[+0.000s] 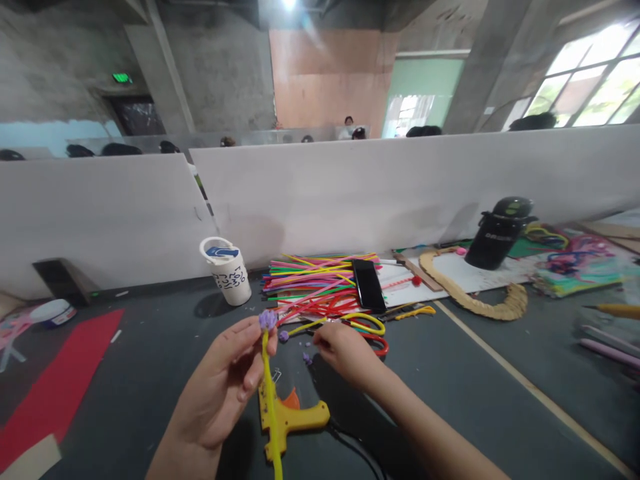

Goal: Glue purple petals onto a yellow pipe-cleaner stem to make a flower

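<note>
My left hand (225,380) pinches a yellow pipe cleaner (273,413) just below the purple fuzzy tuft (267,321) at its top. The stem hangs down in front of a yellow glue gun (303,418) lying on the table. My right hand (345,347) is low over the table with fingers curled together; whatever is in them is hidden. Small purple bits (307,359) lie left of its fingertips. Close by is another purple tuft (284,336) on a yellow stem. A red loop (381,345) and a yellow loop (373,323), perhaps scissor handles, show behind the right hand.
Behind my hands lie many coloured pipe cleaners (310,277) and a phone (369,285). A white cup (233,277) stands left of them, a black bottle (497,237) at right. Red sheet (65,380) lies left, a curved cardboard piece (470,297) right. A white partition (350,193) runs behind.
</note>
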Action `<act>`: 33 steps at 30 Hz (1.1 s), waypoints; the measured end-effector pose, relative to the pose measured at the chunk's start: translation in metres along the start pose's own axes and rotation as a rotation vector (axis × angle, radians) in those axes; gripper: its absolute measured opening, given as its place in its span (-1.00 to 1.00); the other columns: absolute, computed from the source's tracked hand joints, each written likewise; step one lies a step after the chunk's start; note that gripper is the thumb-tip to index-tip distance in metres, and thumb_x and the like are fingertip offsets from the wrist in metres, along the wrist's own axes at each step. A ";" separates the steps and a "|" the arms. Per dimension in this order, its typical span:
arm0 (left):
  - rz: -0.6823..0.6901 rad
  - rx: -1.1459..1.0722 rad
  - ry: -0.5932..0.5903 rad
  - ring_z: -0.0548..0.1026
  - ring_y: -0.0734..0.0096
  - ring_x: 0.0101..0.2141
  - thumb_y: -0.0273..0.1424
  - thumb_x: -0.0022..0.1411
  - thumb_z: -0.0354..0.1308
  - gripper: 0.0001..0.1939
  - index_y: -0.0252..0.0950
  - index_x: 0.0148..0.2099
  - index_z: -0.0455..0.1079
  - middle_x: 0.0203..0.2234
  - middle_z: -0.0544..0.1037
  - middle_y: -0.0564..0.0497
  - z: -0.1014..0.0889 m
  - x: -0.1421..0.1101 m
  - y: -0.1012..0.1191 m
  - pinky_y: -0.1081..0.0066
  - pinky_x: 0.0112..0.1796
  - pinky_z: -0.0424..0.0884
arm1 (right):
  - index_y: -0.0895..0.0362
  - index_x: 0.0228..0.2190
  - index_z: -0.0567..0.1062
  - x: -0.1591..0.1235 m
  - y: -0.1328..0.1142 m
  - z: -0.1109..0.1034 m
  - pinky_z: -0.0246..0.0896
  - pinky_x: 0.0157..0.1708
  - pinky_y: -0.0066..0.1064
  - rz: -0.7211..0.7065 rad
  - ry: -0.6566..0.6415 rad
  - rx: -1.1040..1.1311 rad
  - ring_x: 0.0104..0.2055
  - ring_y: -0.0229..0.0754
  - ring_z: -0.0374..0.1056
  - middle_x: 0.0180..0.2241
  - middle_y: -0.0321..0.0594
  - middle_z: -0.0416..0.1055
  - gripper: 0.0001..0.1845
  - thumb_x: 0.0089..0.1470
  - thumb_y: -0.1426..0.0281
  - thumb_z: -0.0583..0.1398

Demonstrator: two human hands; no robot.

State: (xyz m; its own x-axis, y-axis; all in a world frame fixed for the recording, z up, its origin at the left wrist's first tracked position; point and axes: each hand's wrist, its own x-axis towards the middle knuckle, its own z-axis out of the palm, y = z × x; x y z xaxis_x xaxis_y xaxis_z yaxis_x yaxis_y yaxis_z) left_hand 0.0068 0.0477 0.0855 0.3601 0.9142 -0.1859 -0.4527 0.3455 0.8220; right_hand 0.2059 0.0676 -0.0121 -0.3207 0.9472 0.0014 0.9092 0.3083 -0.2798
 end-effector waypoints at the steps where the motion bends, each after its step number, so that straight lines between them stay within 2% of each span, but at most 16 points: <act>1: -0.001 -0.002 0.000 0.12 0.84 -0.78 -0.30 -0.02 0.41 -0.74 -0.42 -0.48 0.51 -0.73 0.39 0.16 0.000 0.000 0.000 0.77 -0.73 0.13 | 0.16 -0.02 0.42 0.000 -0.001 0.002 0.39 -0.12 -0.14 -0.018 -0.019 -0.006 -0.08 -0.09 0.41 -0.01 -0.11 0.40 -0.70 0.25 0.31 0.18; 3: -0.009 -0.005 -0.001 0.12 0.82 -0.79 -0.30 -0.01 0.40 -0.74 -0.43 -0.49 0.51 -0.79 0.31 0.20 -0.001 0.000 -0.001 0.77 -0.72 0.15 | 0.17 -0.02 0.41 -0.001 -0.005 0.009 0.39 -0.12 -0.14 -0.053 -0.051 -0.021 -0.08 -0.08 0.41 -0.01 -0.10 0.40 -0.69 0.24 0.31 0.18; 7: 0.000 0.003 0.011 0.15 0.86 -0.78 -0.29 -0.05 0.43 -0.72 -0.44 -0.46 0.53 -0.64 0.49 0.11 0.000 0.001 -0.001 0.78 -0.74 0.14 | 0.19 -0.01 0.41 0.001 -0.013 0.026 0.37 -0.09 -0.12 -0.111 -0.073 -0.039 -0.06 -0.06 0.40 0.00 -0.08 0.39 -0.68 0.24 0.32 0.19; 11: 0.019 0.025 0.006 0.18 0.86 -0.78 -0.29 -0.06 0.43 -0.72 -0.44 -0.47 0.53 -0.61 0.52 0.08 0.003 0.002 0.000 0.78 -0.76 0.12 | 0.19 -0.01 0.41 0.004 -0.015 0.036 0.37 -0.09 -0.12 -0.113 -0.059 0.016 -0.05 -0.06 0.40 0.00 -0.08 0.39 -0.68 0.24 0.32 0.19; 18: -0.005 -0.008 0.000 0.17 0.86 -0.78 -0.31 -0.07 0.44 -0.73 -0.44 -0.48 0.52 -0.64 0.50 0.11 0.002 0.000 0.001 0.78 -0.73 0.17 | 0.16 -0.01 0.40 0.005 0.001 0.028 0.40 -0.13 -0.14 0.038 0.033 0.321 -0.09 -0.08 0.41 -0.02 -0.12 0.40 -0.68 0.25 0.30 0.18; 23: 0.004 -0.007 -0.010 0.17 0.85 -0.78 -0.30 -0.10 0.46 -0.72 -0.44 -0.48 0.53 -0.62 0.52 0.08 0.002 0.001 0.000 0.78 -0.74 0.15 | 0.14 -0.01 0.41 0.007 0.011 0.025 0.38 -0.11 -0.13 0.056 0.073 0.592 -0.07 -0.09 0.40 0.01 -0.11 0.39 -0.70 0.25 0.30 0.17; 26: 0.020 -0.009 -0.013 0.18 0.85 -0.78 -0.31 -0.07 0.44 -0.74 -0.43 -0.47 0.54 -0.61 0.53 0.07 0.002 0.001 0.000 0.79 -0.74 0.14 | 0.17 -0.09 0.45 0.003 0.007 0.016 0.40 -0.16 -0.19 0.054 0.109 0.800 -0.15 -0.13 0.43 -0.09 -0.14 0.44 -0.75 0.25 0.31 0.17; 29: 0.040 0.004 -0.008 0.20 0.82 -0.77 -0.30 -0.08 0.45 -0.74 -0.41 -0.46 0.55 -0.61 0.53 0.06 0.000 0.002 -0.002 0.78 -0.76 0.12 | 0.19 -0.21 0.52 -0.006 -0.004 -0.006 0.38 -0.23 -0.31 0.034 0.187 1.030 -0.28 -0.20 0.43 -0.27 -0.20 0.50 -0.82 0.22 0.40 0.14; 33: 0.020 0.024 -0.009 0.22 0.79 -0.76 -0.26 -0.08 0.45 -0.71 -0.42 -0.46 0.56 -0.61 0.52 0.07 0.003 0.004 -0.008 0.75 -0.76 0.15 | 0.09 -0.25 0.58 -0.017 -0.026 -0.040 0.33 -0.24 -0.39 -0.036 0.327 1.261 -0.23 -0.21 0.40 -0.22 -0.22 0.50 -0.79 0.08 0.44 0.17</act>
State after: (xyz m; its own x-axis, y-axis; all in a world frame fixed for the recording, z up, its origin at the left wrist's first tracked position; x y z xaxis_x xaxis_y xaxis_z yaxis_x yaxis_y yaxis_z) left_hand 0.0137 0.0478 0.0799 0.3586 0.9189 -0.1646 -0.4405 0.3220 0.8380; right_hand 0.1986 0.0467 0.0339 -0.0982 0.9729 0.2096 -0.0294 0.2076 -0.9778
